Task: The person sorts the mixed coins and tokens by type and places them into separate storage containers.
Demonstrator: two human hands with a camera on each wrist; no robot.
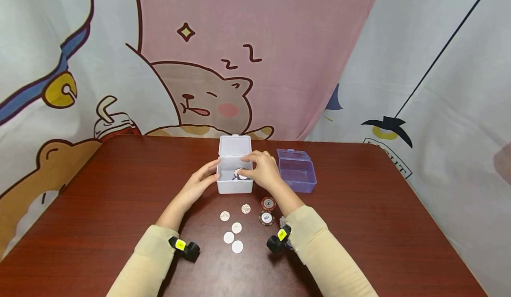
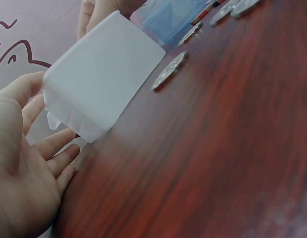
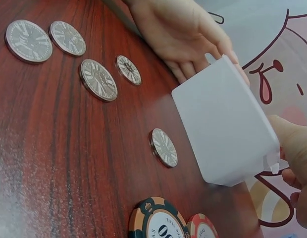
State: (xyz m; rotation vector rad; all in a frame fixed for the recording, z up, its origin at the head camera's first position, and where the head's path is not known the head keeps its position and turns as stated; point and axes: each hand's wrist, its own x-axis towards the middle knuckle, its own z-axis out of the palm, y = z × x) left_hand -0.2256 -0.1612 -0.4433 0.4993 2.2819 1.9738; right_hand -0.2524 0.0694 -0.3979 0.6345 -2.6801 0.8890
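A white plastic box (image 1: 235, 187) stands with its lid raised at the back, and poker chips (image 1: 241, 174) lie inside. My left hand (image 1: 195, 186) touches the box's left side with its fingers extended, thumb near the front corner. Over the right wall reaches my right hand (image 1: 263, 169), thumb and index finger apart above the chips; nothing shows pinched between them. In the right wrist view its fingertips are hidden behind the box (image 3: 225, 124). Just in front lie a red-edged poker chip (image 1: 269, 203) and a black-edged one (image 1: 266, 218).
Several silver coins (image 1: 237, 227) are spread over the brown table (image 1: 119, 208) before the box. Right of it stands a translucent blue-purple box (image 1: 297, 175), lid raised. More chips (image 1: 282, 221) lie partly hidden under the right wrist. A printed curtain (image 1: 279, 30) hangs behind.
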